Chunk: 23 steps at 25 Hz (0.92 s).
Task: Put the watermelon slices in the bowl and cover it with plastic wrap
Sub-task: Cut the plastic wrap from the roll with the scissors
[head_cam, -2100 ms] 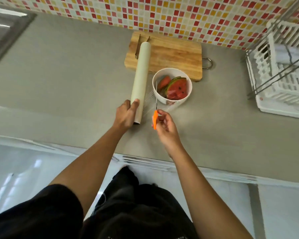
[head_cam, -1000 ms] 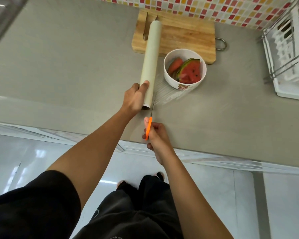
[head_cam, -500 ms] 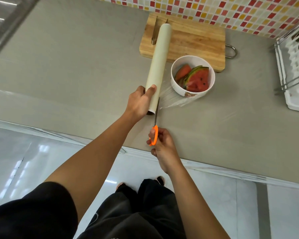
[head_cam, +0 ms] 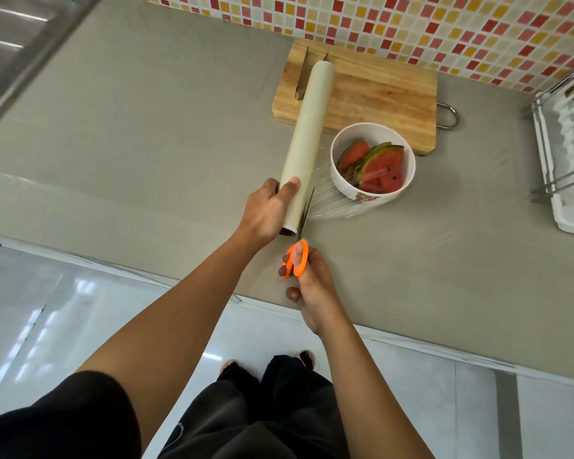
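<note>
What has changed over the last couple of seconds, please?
The right hand drew the orange scissors back toward the person, from beside the bowl to the near edge of the stretched plastic wrap. The left hand still grips the wrap roll; bowl and watermelon slices stayed put.

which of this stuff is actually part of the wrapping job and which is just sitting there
In use:
plastic wrap roll, gripped by the left hand
scissors in the right hand, blades at the stretched film
bowl
watermelon slices inside it

Lying about:
cutting board
knife on it
dish rack
sink
</note>
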Tool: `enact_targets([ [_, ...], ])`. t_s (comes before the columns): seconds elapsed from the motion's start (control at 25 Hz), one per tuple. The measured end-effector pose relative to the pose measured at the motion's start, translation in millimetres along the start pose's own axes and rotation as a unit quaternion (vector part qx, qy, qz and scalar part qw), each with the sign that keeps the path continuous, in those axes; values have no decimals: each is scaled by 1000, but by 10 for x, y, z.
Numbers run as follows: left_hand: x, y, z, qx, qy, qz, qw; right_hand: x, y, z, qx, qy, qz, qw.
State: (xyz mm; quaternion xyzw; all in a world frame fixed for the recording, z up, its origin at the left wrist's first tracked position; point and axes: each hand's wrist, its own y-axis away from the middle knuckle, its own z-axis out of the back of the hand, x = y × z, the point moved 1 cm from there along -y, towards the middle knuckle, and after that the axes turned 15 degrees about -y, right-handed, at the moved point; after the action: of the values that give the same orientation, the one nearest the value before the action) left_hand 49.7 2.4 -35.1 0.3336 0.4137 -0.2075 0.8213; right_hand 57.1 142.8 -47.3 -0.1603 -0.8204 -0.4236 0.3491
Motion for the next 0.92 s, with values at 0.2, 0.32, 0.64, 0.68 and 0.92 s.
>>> enact_targets([
  [0.2,8,4,-15,-8,-23,-8,1000,1,-115,17,-12,18,11,1000],
  [0.32,15,1,-19,-8,-38,-7,999,-37,-150,61,-14,-3,34,999],
  [0.64,51,10,-12,-9,-39,-12,999,152,-279,12,-46,36,42,997],
  [0.68,56,15,-12,-7,-34,-13,999,181,-303,18,-46,45,46,997],
  [0.92,72,14,22,-3,-29,-16,999,267,-419,33,-28,45,93,994],
])
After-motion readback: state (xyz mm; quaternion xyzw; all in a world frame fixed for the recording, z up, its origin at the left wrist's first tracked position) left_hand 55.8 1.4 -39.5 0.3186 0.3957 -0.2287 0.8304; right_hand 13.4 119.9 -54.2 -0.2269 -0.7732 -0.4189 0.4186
